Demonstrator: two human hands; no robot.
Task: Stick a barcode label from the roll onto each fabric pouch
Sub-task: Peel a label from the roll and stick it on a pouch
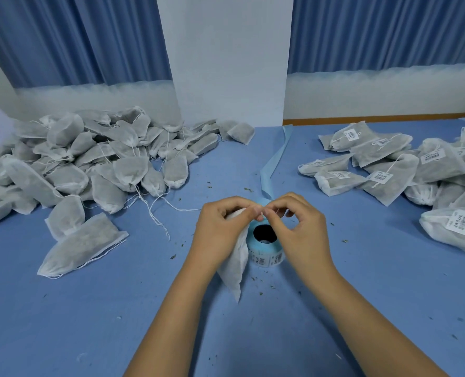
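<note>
Peeling step, apparently: left hand (220,227) grips a fabric pouch (235,268), right hand (299,227) pinches the backing strip (269,172) over the roll (265,251); next, seat a label (273,260) flat.

Pouches in the left heap (90,159) and the right heap (389,170) are showing thin white non-woven cloth, matt and half-sheer over dark filling. The label roll (268,254) is presenting smooth white paper on a faintly glossy pale-blue backing strip (276,159). A matt blue covering is lying over the desk (90,322); pleated blue cloth curtains (76,36) are hanging at the far side.
</note>
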